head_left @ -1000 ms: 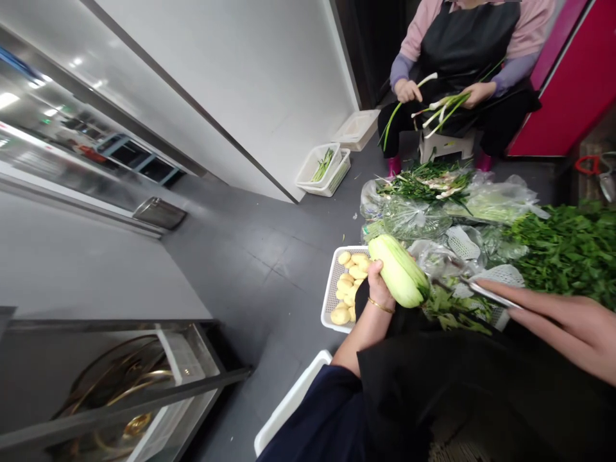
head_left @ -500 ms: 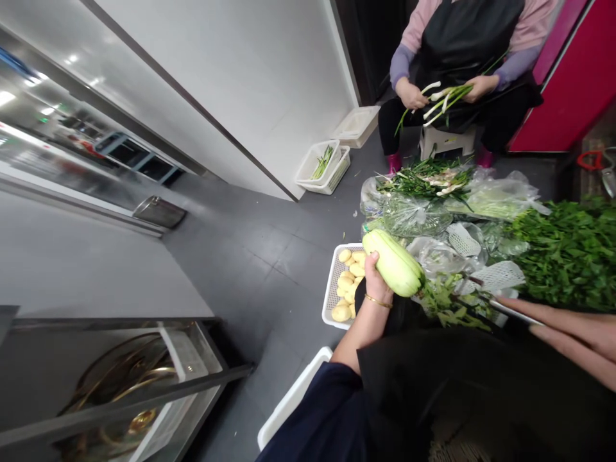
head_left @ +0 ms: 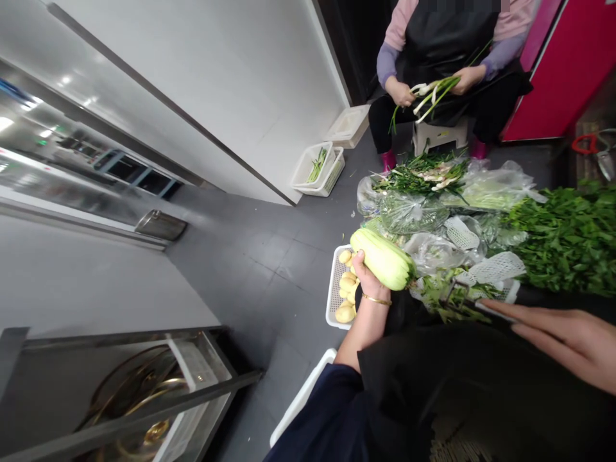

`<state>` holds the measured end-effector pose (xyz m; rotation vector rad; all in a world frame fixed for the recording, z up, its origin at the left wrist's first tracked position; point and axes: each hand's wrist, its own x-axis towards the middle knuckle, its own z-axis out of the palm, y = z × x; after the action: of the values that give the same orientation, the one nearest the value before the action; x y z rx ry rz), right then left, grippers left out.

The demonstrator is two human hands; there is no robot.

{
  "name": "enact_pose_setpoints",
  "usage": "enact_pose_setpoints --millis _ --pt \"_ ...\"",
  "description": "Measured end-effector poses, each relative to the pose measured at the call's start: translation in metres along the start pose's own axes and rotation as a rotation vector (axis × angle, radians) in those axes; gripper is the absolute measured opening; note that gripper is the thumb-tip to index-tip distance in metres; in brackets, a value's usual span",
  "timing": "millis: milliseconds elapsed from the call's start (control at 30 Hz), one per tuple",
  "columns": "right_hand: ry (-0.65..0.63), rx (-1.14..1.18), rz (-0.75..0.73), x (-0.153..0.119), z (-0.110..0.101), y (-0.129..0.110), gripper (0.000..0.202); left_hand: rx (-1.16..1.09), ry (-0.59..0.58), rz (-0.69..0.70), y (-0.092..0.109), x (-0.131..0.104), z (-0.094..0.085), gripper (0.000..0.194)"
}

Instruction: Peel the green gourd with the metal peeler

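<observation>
My left hand (head_left: 369,277) is wrapped round a pale green, long gourd (head_left: 384,260), thumb on top, a gold bracelet at the wrist. To the right, my right hand (head_left: 553,330) grips the handle of a peeler (head_left: 457,293), whose head is over a heap of green peelings (head_left: 440,289). The peeler is apart from the gourd. A white basket of peeled potatoes (head_left: 345,313) stands just left of my left hand, partly hidden by the arm.
Bagged vegetables (head_left: 414,213), green onions (head_left: 433,174) and leafy greens (head_left: 572,240) lie ahead. A seated person (head_left: 450,58) holds green onions. White baskets (head_left: 320,170) stand by the wall; a metal rack (head_left: 212,385) is at lower left.
The gourd and my left hand have shifted slightly left and up in the view. The peeler in my right hand has moved left and up, and its head now shows more clearly. The view has turned slightly.
</observation>
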<state>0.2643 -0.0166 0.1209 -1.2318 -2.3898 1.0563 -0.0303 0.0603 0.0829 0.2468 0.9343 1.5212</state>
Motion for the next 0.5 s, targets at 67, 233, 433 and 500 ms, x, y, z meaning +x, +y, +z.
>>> enact_pose_setpoints --millis 67,233,433,500 --pt "0.095 0.054 -0.034 0.019 -0.004 -0.012 0.053 -0.085 -0.033 0.043 0.001 0.0 0.008 0.055" --pt "0.215 0.109 -0.168 0.061 0.012 -0.037 0.049 -0.133 -0.039 0.086 0.001 0.001 0.019 0.048" --pt "0.088 0.136 -0.137 0.017 0.015 -0.021 0.054 -0.147 -0.068 0.086 0.005 0.008 0.012 0.052" --pt "0.162 0.132 -0.15 0.025 0.007 -0.029 0.054 -0.108 -0.058 0.085 0.005 0.005 0.017 0.055"
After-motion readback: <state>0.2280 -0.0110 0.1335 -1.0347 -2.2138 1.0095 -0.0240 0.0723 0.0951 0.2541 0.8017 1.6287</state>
